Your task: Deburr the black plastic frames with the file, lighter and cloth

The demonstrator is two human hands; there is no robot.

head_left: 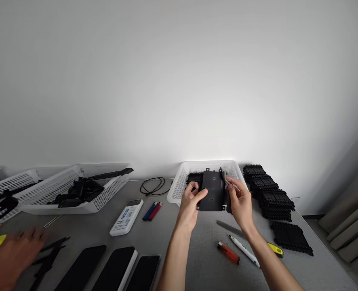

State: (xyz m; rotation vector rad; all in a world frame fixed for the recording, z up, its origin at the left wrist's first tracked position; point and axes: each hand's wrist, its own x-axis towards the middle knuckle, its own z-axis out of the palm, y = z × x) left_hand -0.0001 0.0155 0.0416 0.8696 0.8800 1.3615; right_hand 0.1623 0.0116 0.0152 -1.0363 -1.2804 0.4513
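A flat black plastic plate [212,190] with small tabs at its corners is held up in front of a white basket [174,193]. My left hand [188,208] grips its left edge, thumb on the face. At the plate's right edge, my right hand [240,202] is closed around a crumpled grey piece that looks like cloth [226,182], pressed against the edge. Behind the plate, more black plastic parts [194,178] show in the basket. Below my right hand lie a grey strip-like blade with a yellow handle [275,249], a white marker [244,251] and an orange lighter [228,253].
Black plates are stacked [266,190] at the right, one single plate [291,238] in front. Leftward are a cable [152,186], two lighters [152,211], a white power bank [126,218], several phones [114,268] and a basket of black parts [106,198]. Another person's blurred hand [18,256] is lower left.
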